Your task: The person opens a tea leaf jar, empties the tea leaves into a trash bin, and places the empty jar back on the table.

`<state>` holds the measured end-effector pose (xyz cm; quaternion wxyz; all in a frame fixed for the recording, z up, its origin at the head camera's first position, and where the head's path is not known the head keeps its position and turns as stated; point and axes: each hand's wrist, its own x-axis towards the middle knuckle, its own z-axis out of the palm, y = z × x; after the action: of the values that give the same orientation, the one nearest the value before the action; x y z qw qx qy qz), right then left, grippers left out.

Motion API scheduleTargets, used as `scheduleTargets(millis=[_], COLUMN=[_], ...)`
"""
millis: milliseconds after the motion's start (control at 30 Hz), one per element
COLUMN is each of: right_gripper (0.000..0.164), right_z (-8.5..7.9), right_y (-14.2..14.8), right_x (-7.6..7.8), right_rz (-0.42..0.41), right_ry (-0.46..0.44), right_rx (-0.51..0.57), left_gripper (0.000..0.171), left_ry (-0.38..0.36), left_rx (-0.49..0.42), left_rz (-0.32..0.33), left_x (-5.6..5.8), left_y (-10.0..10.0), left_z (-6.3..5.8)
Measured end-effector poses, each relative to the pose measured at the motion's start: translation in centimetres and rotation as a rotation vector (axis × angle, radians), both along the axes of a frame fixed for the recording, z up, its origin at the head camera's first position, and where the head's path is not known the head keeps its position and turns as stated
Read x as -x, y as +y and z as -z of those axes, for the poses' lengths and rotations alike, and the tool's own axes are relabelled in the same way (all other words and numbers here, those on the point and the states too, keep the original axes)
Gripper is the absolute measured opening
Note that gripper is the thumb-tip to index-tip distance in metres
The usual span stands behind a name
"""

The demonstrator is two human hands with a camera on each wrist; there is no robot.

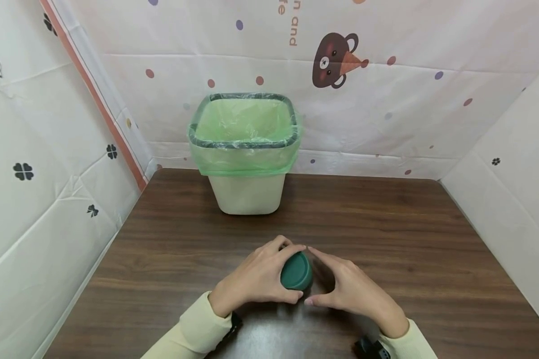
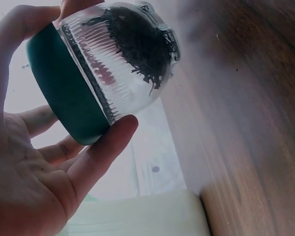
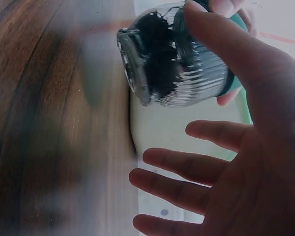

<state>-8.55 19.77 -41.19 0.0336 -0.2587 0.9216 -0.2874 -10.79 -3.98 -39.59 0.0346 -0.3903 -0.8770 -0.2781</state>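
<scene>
A small clear ribbed jar with a green lid (image 1: 296,271) is held just above the table, lid upward. Dark, shredded, leaf-like bits (image 2: 140,46) cling inside its glass (image 3: 162,56). My left hand (image 1: 262,274) grips it from the left, thumb and fingers around the lid and upper edge. To the right, my right hand (image 1: 348,286) is spread beside the jar, its fingers (image 3: 187,164) extended and apart from the glass. In the right wrist view its thumb (image 3: 221,34) overlaps the jar; whether it touches cannot be told.
A pale bin (image 1: 247,194) with a green plastic liner (image 1: 244,159) and grey rim stands at the back of the brown wooden table (image 1: 386,219). Printed white sheets (image 1: 408,109) hang behind and at both sides.
</scene>
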Motion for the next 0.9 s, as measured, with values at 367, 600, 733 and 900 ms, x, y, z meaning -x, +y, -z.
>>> scheduleTargets(millis=[367, 600, 733, 900], right_gripper=[0.1, 0.102, 0.101, 0.101], right_z=[-0.3, -0.3, -0.2, -0.3], right_y=[-0.6, -0.8, -1.0, -1.2], right_x=[-0.2, -0.3, -0.3, -0.4], right_rz=[-0.067, -0.095, -0.091, -0.087], right_ry=[-0.009, 0.004, 0.022, 0.047], right_rx=[0.093, 0.129, 0.135, 0.149], left_gripper=[0.071, 0.069, 0.07, 0.069], left_ry=[-0.099, -0.112, -0.101, -0.09], left_rx=[-0.085, -0.116, -0.127, -0.14], left_rz=[0.005, 0.023, 0.03, 0.03], left_x=[-0.3, -0.4, -0.4, -0.5], left_y=[0.0, 0.2, 0.3, 0.4], left_z=[-0.5, -0.6, -0.7, -0.7])
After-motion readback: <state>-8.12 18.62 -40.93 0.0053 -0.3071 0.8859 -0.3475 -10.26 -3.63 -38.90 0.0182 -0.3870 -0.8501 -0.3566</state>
